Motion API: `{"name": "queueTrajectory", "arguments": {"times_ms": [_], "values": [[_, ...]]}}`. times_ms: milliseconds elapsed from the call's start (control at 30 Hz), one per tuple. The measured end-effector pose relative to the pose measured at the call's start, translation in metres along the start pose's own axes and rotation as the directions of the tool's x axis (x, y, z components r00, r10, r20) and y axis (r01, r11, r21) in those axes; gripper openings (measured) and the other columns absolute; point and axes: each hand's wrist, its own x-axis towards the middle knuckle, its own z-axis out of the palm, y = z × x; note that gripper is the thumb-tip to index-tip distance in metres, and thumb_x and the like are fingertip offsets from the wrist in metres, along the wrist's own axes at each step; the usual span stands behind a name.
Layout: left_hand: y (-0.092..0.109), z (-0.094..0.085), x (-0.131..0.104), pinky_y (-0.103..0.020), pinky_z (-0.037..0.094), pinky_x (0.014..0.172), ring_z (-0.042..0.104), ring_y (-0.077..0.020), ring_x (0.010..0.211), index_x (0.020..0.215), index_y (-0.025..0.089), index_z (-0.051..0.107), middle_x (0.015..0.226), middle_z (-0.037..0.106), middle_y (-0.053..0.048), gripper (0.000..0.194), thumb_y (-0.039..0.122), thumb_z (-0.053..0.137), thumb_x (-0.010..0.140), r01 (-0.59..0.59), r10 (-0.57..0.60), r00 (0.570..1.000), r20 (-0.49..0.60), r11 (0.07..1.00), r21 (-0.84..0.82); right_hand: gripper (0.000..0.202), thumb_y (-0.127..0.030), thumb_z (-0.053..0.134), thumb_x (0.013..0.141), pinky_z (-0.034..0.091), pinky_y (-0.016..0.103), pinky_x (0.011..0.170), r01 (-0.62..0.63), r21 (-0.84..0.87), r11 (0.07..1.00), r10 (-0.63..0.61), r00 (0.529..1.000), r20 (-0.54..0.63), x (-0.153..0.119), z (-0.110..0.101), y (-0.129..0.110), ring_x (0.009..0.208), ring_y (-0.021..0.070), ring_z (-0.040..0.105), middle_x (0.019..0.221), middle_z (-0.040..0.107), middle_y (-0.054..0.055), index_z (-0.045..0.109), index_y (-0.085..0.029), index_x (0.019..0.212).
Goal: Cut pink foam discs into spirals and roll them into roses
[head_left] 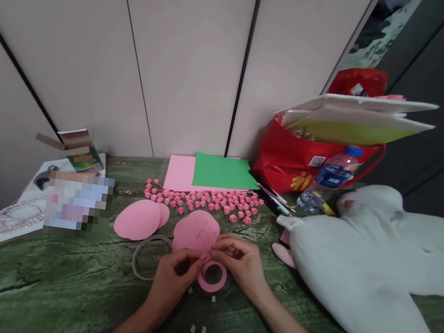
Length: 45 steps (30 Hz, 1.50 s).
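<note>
My left hand (178, 270) and my right hand (239, 260) meet above the table, thumb and fingers closed in a pinch. Between the fingertips is a small pink paper piece (205, 258), whose thin curled end seems to stand up behind; its exact shape is partly hidden. Just below the fingers lies a flat pink ring (211, 289). Round pink paper discs (197, 226) overlap behind the hands, with more pink discs (138, 220) to their left. A roll of clear tape (135, 259) lies beside my left hand. Many little rolled pink paper roses (200, 202) spread across the back.
Green and pink paper sheets (225, 172) lie at the back. A red bag (276, 157), water bottle (327, 178) and pens (275, 199) stand or lie back right. A white plush toy (364, 269) fills the right. Bead strings (12, 217) and an open box (85, 158) are left.
</note>
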Motion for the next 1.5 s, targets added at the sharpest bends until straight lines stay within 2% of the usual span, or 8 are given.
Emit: {"name": "queueTrajectory", "arguments": {"times_ms": [233,500,600,767,933,1167,1300,1500], "values": [[0.001,-0.001,0.0,-0.023,0.045,0.057,0.06,-0.0155,0.059,0.066,0.015,0.066,0.061,0.067,-0.003,0.015,0.025,0.057,0.071,-0.003,0.002,1.0,-0.017,0.998,-0.067,0.016,-0.03,0.063,0.072,0.051,0.026,0.061,-0.015,-0.086,0.996,0.019,0.999,0.044,-0.002,0.001,-0.003,0.069,0.017,0.062,0.081,0.069,0.005,0.071,-0.021,0.083],[-0.001,0.002,-0.003,-0.022,0.045,0.054,0.058,-0.0149,0.055,0.069,0.014,0.066,0.057,0.065,-0.002,0.015,0.027,0.059,0.071,0.04,-0.039,0.999,0.017,0.992,-0.118,0.015,-0.028,0.074,0.058,0.047,0.02,0.048,-0.093,0.043,0.995,0.094,0.996,-0.003,-0.003,0.004,0.007,0.051,0.0113,0.056,0.057,0.061,-0.001,0.065,-0.017,0.065],[0.002,0.002,-0.003,-0.022,0.045,0.054,0.058,-0.0146,0.054,0.067,0.015,0.066,0.056,0.065,-0.002,0.016,0.028,0.059,0.071,0.052,-0.05,0.999,0.019,0.992,-0.117,0.014,-0.03,0.073,0.061,0.048,0.021,0.05,-0.046,-0.007,0.999,0.046,0.999,-0.006,-0.002,0.003,0.004,0.053,0.0117,0.057,0.067,0.064,0.002,0.067,-0.018,0.066],[0.005,0.0,-0.001,-0.022,0.044,0.054,0.057,-0.0139,0.053,0.062,0.014,0.065,0.053,0.064,-0.001,0.017,0.027,0.058,0.071,0.051,-0.055,0.998,-0.031,0.991,-0.121,0.02,-0.032,0.064,0.072,0.052,0.026,0.064,-0.038,-0.072,0.997,0.044,0.996,0.082,-0.001,0.002,-0.004,0.073,0.0173,0.064,0.091,0.067,0.006,0.07,-0.02,0.087],[0.003,-0.001,0.0,-0.022,0.045,0.054,0.057,-0.0139,0.054,0.062,0.014,0.065,0.055,0.064,-0.002,0.018,0.028,0.058,0.071,0.064,-0.065,0.998,0.0,0.989,-0.135,0.017,-0.03,0.067,0.068,0.052,0.026,0.062,-0.085,-0.006,0.996,0.085,0.995,0.057,-0.001,0.002,-0.003,0.065,0.0157,0.064,0.077,0.07,0.004,0.07,-0.019,0.081],[0.001,0.001,-0.001,-0.022,0.045,0.057,0.059,-0.0143,0.057,0.065,0.013,0.067,0.059,0.066,-0.003,0.018,0.027,0.058,0.073,0.064,-0.056,0.997,0.058,0.985,-0.159,0.014,-0.023,0.073,0.06,0.046,0.02,0.053,-0.109,0.072,0.991,0.105,0.993,0.055,-0.002,0.002,0.004,0.056,0.0106,0.057,0.062,0.062,-0.001,0.064,-0.017,0.066],[0.0,0.001,-0.001,-0.021,0.045,0.056,0.058,-0.0134,0.057,0.065,0.013,0.068,0.058,0.066,-0.002,0.017,0.025,0.059,0.073,0.063,-0.053,0.996,0.07,0.985,-0.159,0.012,-0.022,0.074,0.059,0.045,0.019,0.051,-0.055,0.036,0.998,0.052,0.997,0.059,-0.002,0.002,0.005,0.057,0.0105,0.057,0.068,0.063,0.001,0.065,-0.017,0.065],[-0.003,-0.001,0.003,-0.022,0.046,0.06,0.059,-0.0137,0.059,0.066,0.014,0.066,0.06,0.066,-0.002,0.015,0.026,0.06,0.072,0.074,-0.072,0.997,0.018,0.972,-0.223,0.014,-0.03,0.066,0.069,0.051,0.028,0.065,-0.03,0.016,0.999,0.028,0.993,0.115,0.001,0.003,0.001,0.074,0.017,0.063,0.09,0.068,0.006,0.069,-0.019,0.077]]}}
